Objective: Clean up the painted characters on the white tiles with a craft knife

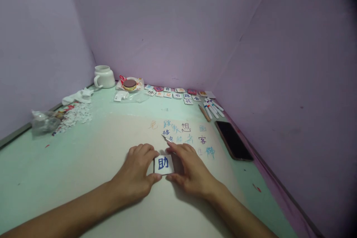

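At lower centre of the frame, the left hand (138, 173) and right hand (189, 169) pinch the side edges of a white character card (164, 164) lying flat on the tabletop (41, 178); the right hand also appears to carry a thin pen (166, 138). Open surface lies at lower left. A phone (233, 140) lies near the right edge, and markers (213, 108) and tiles (178, 94) lie at upper centre.

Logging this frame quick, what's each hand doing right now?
Left hand: closed on the left edge of the card, pinching it.
Right hand: fingers on the card's right edge, with a thin pen sticking out above the fingers.
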`<state>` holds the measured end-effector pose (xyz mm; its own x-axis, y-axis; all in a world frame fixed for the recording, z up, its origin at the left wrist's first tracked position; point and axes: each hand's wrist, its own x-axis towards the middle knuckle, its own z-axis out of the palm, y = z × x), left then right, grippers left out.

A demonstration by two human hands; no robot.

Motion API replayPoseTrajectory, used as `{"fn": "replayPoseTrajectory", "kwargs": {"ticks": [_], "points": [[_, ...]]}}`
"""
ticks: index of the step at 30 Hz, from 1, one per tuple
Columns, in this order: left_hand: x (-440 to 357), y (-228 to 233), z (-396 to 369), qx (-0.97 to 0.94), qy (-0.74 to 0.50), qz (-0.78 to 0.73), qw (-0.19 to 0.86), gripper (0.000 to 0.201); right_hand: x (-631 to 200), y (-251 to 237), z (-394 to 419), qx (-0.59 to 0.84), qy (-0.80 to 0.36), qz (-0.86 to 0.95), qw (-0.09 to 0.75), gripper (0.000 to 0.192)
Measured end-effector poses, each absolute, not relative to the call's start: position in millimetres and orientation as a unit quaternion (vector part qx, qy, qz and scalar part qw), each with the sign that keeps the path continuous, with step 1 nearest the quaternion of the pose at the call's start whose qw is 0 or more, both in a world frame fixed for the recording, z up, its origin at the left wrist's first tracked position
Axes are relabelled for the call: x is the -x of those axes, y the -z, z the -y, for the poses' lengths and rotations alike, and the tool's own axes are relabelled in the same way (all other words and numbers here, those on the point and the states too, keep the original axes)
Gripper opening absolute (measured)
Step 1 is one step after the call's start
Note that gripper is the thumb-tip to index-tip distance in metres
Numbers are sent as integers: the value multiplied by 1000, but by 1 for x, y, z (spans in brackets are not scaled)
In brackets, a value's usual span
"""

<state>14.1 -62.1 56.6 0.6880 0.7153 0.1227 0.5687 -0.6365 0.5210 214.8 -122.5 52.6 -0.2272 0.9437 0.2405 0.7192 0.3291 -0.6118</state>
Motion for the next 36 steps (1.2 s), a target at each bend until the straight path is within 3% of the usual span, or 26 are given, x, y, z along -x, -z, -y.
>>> {"fn": "replayPoseTrajectory", "kwargs": {"ticks": [7,10,13,19,23,26,29,31,34,36], "points": [[-5,-34,59,-889,-301,-288,189,38,-213,-53,121,533,-197,761,313,87],[-2,-25,53,-877,-343,-287,174,40,-214,-50,119,515,-236,733,375,82],[-2,-24,52,-870,-356,-288,182,39,-213,-51,118,494,-330,652,471,76],[-3,-30,54,-857,-385,-284,192,38,-204,-57,117,435,-505,498,555,78],[-4,-28,55,-855,-372,-286,222,39,-196,-51,115,379,-542,461,592,76],[-3,-34,56,-855,-360,-292,233,50,-198,-53,119,374,-492,504,603,70],[-1,-49,58,-839,-383,-289,257,56,-204,-64,126,433,-316,636,556,67],[0,-59,57,-824,-412,-287,261,49,-206,-73,128,463,-198,732,458,75],[1,-69,57,-806,-441,-300,257,41,-202,-79,124,482,-113,810,315,83],[1,-71,58,-795,-451,-312,258,37,-201,-76,118,495,-80,815,291,77]]}}
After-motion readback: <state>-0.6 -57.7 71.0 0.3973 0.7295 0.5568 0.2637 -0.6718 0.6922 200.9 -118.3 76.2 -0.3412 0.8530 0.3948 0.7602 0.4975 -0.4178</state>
